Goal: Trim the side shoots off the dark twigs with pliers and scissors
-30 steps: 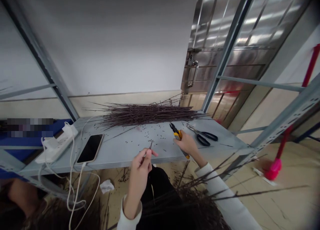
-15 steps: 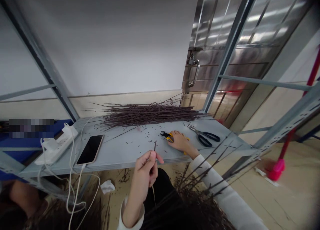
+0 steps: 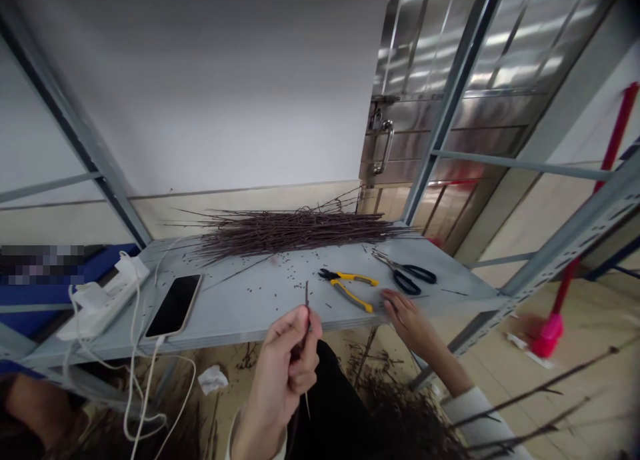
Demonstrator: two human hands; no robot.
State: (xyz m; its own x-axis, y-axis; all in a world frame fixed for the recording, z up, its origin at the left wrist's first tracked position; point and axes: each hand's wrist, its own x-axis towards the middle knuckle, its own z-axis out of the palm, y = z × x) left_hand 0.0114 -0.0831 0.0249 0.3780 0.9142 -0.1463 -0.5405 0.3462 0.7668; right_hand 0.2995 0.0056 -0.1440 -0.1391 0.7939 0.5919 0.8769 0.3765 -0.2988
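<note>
My left hand (image 3: 290,360) is closed, pinching a thin dark twig (image 3: 307,293) whose short end points up past the fingertips. My right hand (image 3: 413,323) rests at the shelf's front edge with its fingers stretched out; small dark bits lie by the fingertips. Just left of it, diagonal cutting pliers (image 3: 350,288) with yellow and grey handles lie spread on the shelf, untouched. Black-handled scissors (image 3: 407,277) lie beyond the fingers. Along the back stretches a big pile of dark twigs (image 3: 295,230).
The grey metal shelf (image 3: 235,317) is scattered with tiny dark clippings. At its left are a phone (image 3: 175,305) and a white power strip (image 3: 107,300) with trailing cables. Long twigs (image 3: 545,387) stick out at lower right. Metal uprights (image 3: 450,107) frame the shelf.
My right hand has let go of the cutting pliers and moved right to the shelf's front edge. The pliers stay on the shelf. My left hand still pinches the twig.
</note>
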